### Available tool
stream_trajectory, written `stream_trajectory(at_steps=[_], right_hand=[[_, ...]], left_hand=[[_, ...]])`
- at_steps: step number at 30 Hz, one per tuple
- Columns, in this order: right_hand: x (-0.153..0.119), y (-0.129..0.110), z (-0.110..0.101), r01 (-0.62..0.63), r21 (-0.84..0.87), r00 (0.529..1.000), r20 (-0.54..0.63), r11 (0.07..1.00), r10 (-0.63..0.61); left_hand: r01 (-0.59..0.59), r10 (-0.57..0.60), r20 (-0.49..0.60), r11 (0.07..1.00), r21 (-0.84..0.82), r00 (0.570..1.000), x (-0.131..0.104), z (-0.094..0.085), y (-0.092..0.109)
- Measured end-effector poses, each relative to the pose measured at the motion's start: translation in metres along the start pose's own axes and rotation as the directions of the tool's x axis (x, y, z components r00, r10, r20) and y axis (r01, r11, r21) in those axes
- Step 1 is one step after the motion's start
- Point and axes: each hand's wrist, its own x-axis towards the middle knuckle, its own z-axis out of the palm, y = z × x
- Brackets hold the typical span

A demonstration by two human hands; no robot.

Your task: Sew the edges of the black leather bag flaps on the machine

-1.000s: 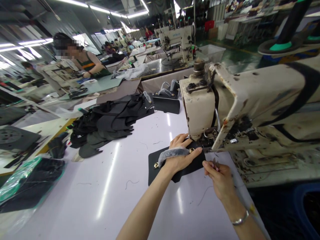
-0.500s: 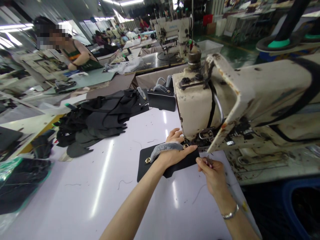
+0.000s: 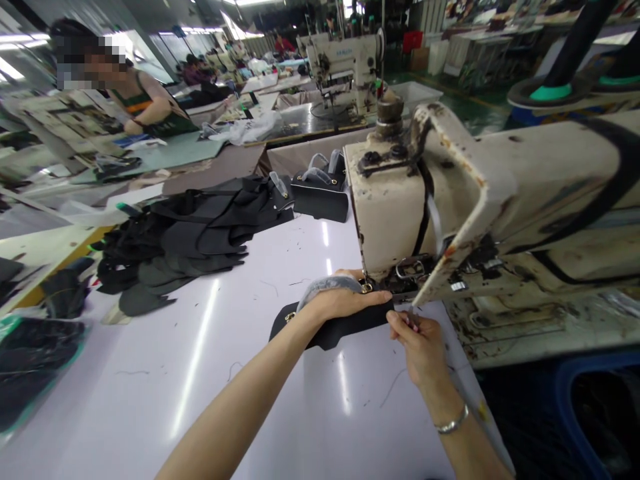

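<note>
A black bag panel (image 3: 345, 327) with gold fittings lies under the sewing machine head (image 3: 393, 213). Its plastic-wrapped handle (image 3: 320, 285) arches along the top. My left hand (image 3: 343, 303) grips the panel, thumb stretched toward the needle area; its other fingers are mostly hidden behind the handle and panel. At the panel's right end, my right hand (image 3: 417, 337) is closed in a pinch. A small greyish piece shows by its fingers, too small to name. Needle and presser foot are largely hidden by the machine's cover.
Black cut pieces (image 3: 200, 233) lie heaped at left on the white table (image 3: 280, 413). Handled black panels (image 3: 320, 200) stand at the back. A plastic-wrapped bundle (image 3: 35, 367) sits far left. A co-worker (image 3: 145, 107) works beyond, and a blue bin (image 3: 570, 400) stands at right.
The panel's near edge is raised and the panel tilts more. My left fingers have slipped further out of sight behind it. The right hand stays pinched by its right end. The view has shifted slightly.
</note>
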Motion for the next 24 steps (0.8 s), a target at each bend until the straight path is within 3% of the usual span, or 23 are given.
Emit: stream_trajectory(at_steps=[3,8,11,18,24], right_hand=[[0.002,0.0,0.002,-0.021,0.026,1.0,-0.017,0.999,0.021],[0.005,-0.002,0.008,-0.055,0.093,0.997,-0.055,0.994,0.061],[0.006,-0.007,0.014,-0.078,0.145,0.993,-0.08,0.986,0.09],[0.009,-0.018,0.028,-0.096,0.211,0.98,-0.152,0.973,0.13],[0.009,-0.025,0.034,-0.09,0.25,0.976,-0.173,0.964,0.136]], left_hand=[[-0.056,0.05,0.177,0.998,0.03,0.983,0.006,-0.003,0.003],[-0.006,0.019,0.315,0.999,-0.043,0.949,0.011,-0.005,0.005],[0.009,0.024,0.363,0.996,-0.089,0.931,0.012,-0.006,0.003],[0.196,-0.113,0.451,0.97,-0.141,0.885,0.019,-0.009,0.003],[0.235,-0.111,0.484,0.951,-0.203,0.868,0.024,-0.01,-0.005]])
